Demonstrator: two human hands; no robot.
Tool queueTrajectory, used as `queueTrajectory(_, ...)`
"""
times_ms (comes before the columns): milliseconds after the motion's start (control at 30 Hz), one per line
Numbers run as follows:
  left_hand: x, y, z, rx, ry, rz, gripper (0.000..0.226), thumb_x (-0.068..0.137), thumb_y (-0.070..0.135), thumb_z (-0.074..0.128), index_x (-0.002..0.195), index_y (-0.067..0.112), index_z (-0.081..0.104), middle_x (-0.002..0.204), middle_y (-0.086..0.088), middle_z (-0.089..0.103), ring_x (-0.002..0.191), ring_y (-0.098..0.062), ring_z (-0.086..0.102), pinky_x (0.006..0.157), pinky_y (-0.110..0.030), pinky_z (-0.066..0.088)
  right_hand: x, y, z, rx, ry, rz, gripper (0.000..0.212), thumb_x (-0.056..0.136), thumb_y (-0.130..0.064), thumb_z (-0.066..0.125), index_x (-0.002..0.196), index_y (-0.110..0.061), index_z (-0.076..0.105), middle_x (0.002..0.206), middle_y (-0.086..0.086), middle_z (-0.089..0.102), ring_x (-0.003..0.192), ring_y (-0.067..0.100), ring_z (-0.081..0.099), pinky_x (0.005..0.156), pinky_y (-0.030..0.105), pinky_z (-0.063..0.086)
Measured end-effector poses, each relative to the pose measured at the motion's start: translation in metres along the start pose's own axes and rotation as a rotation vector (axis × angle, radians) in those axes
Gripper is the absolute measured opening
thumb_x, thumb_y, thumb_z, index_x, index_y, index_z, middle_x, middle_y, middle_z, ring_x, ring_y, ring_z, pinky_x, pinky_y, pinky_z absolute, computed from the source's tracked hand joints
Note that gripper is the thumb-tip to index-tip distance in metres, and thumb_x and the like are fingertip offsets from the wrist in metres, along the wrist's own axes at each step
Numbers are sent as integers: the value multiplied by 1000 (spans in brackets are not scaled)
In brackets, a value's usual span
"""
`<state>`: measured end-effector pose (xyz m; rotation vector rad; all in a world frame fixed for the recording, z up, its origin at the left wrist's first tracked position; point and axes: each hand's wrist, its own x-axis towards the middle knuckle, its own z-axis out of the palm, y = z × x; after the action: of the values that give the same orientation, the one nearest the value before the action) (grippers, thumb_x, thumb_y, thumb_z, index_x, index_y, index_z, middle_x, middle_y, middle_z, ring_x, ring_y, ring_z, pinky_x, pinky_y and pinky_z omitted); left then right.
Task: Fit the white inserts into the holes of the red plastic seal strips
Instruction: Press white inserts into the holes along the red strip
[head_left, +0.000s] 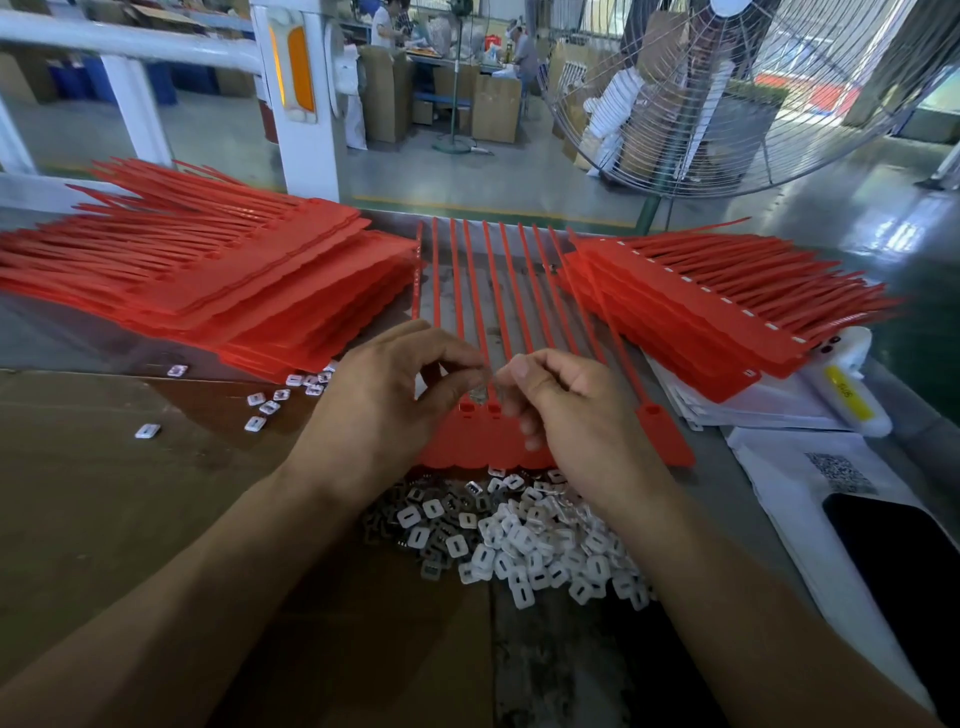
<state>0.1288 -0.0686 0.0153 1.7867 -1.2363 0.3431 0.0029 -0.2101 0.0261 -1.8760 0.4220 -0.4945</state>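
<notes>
Head view only. Forearms enter from 6 o'clock; just beyond them a loose heap of white inserts (524, 535) lies on the counter (519, 654), touching the near edge of the red seal strip sheet (483, 441). A few stray inserts (265, 405) are scattered at 9 o'clock of the hands.

Left hand (384, 405) and right hand (571, 410) meet over the sheet's tag end, fingertips nearly touching. Left grip: thumb and forefinger curled, pinching something small and pale, probably one insert; too blurred to confirm. Right grip: fingers curled in beside it, likely sharing or passing the same piece; whether it is actually held cannot be told.

Step in hand, judged: one insert is being oriented for seating in a hole at the head row. To be done well, the insert should be turned flat, lined up over the hole, pressed straight down until flush, with the sheet steadied by the other hand.

Sheet orientation: long axis runs 6 to 12 o'clock, wide tag ends toward the person, thin tails pointing to 12 o'clock, away from the person.

Stacked red strips are piled at 10 o'clock (218, 280) and 2 o'clock (701, 312); the 2 o'clock pile shows white pieces along its heads, so probably finished. A phone (904, 566) lies at 4 o'clock.
</notes>
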Motion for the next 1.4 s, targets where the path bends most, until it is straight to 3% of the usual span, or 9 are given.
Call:
queueTrajectory(100, 0, -4, 0, 118, -39, -85, 7, 88, 29, 75, 95, 29, 75, 90, 18, 65, 87, -4, 61, 83, -24, 50, 0, -1, -2, -23, 56, 4, 25, 106, -37, 54, 93, -28, 74, 82, -9, 73, 66, 0, 61, 66, 22, 55)
queueTrajectory(167, -1, -7, 0, 196, -99, -144, 9, 88, 33, 73, 96, 31, 76, 97, 16, 67, 96, -11, 60, 92, -43, 49, -1, -1, -2, -38, 54, -1, 24, 104, -37, 56, 92, -27, 74, 82, -8, 74, 66, 1, 62, 68, 25, 55)
queueTrajectory(200, -1, -7, 1, 222, -121, -169, 9, 88, 34, 73, 96, 32, 76, 100, 15, 67, 100, -13, 58, 95, -44, 46, -1, -2, -2, -45, 52, -4, 23, 104, -37, 57, 91, -27, 74, 81, -8, 74, 66, 1, 62, 69, 26, 56)
queueTrajectory(367, -2, -8, 9, 332, -177, -245, 8, 88, 42, 73, 95, 38, 75, 104, 18, 64, 109, -9, 48, 95, -30, 24, -1, -3, -2, -60, 54, -12, 21, 103, -34, 60, 89, -26, 74, 79, -7, 74, 66, 2, 62, 71, 30, 57)
queueTrajectory(733, 1, -8, 13, 376, -211, -247, 12, 91, 41, 70, 101, 39, 76, 108, 18, 65, 111, -11, 49, 96, -31, 25, -1, -2, -3, -69, 44, -17, 19, 101, -36, 61, 90, -28, 74, 79, -9, 74, 67, 0, 65, 69, 22, 54)
queueTrajectory(900, 0, -8, 8, 347, -212, -269, 18, 95, 27, 68, 106, 38, 76, 112, 15, 68, 114, -14, 49, 96, -32, 24, -2, -3, -6, -99, 26, -27, 18, 101, -37, 62, 91, -30, 74, 80, -11, 75, 69, -1, 66, 70, 22, 51)
queueTrajectory(1067, -2, -6, 3, 329, -235, -247, 34, 96, 10, 58, 108, 36, 75, 114, 12, 69, 115, -15, 50, 97, -34, 26, -4, -6, -15, -287, -166, -100, 8, 98, -36, 68, 94, -35, 76, 88, -21, 73, 83, -5, 67, 74, 18, 48)
queueTrajectory(1233, -2, -5, 0, 354, -288, -201, 38, 94, 12, 53, 110, 39, 75, 113, 14, 67, 113, -14, 50, 100, -38, 31, -6, -9, -15, -485, -399, -133, 13, 93, -26, 76, 101, -37, 77, 98, -24, 71, 92, -6, 66, 79, 16, 50)
queueTrajectory(1400, -2, -5, 2, 347, -281, -212, 38, 96, 9, 55, 109, 38, 75, 114, 14, 67, 114, -13, 50, 101, -37, 31, -9, -10, -7, -577, -463, -181, 14, 90, -29, 78, 103, -35, 78, 98, -22, 66, 91, -5, 63, 81, 18, 51)
